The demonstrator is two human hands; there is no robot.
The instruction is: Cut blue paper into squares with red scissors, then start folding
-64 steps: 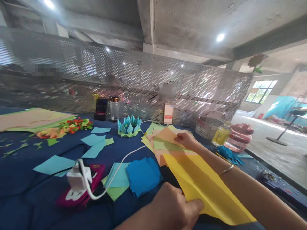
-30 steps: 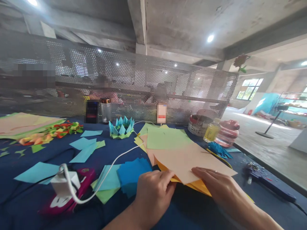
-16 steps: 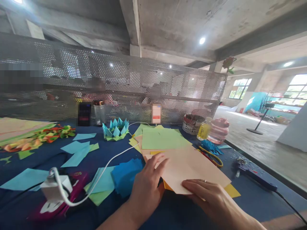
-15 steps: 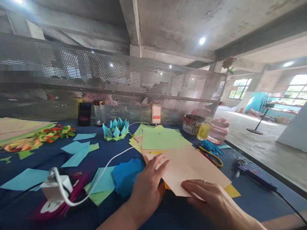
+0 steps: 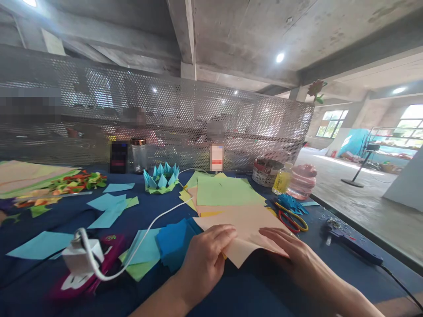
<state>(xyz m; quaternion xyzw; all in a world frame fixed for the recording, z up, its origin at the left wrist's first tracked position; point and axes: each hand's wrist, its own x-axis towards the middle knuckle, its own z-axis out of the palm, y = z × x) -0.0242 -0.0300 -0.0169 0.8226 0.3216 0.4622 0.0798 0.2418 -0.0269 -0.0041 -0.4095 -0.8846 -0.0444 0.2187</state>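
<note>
A sheet of peach paper (image 5: 246, 224) lies in front of me over other sheets, its near edge lifted and curling up. My left hand (image 5: 209, 248) is closed on the sheet's left part, fingers pressed together on top. At the right part, my right hand (image 5: 291, 251) holds the near edge, its fingers on top and the thumb hidden beneath. A green sheet (image 5: 224, 191) rests just beyond the peach one. Left of my left hand is a stack of dark blue paper pieces (image 5: 176, 242).
A blue folded-paper ring (image 5: 161, 178) stands at the back. Scissors (image 5: 292, 218) and a glue gun (image 5: 353, 242) lie to the right, near a pink bottle (image 5: 301, 181). A white charger (image 5: 82, 253) sits on a purple power strip (image 5: 72, 286), its cable crossing the table.
The peach sheet has come nearer and turned, and its near edge is now curled up. My left hand has closed over it. My right hand has shifted right and up.
</note>
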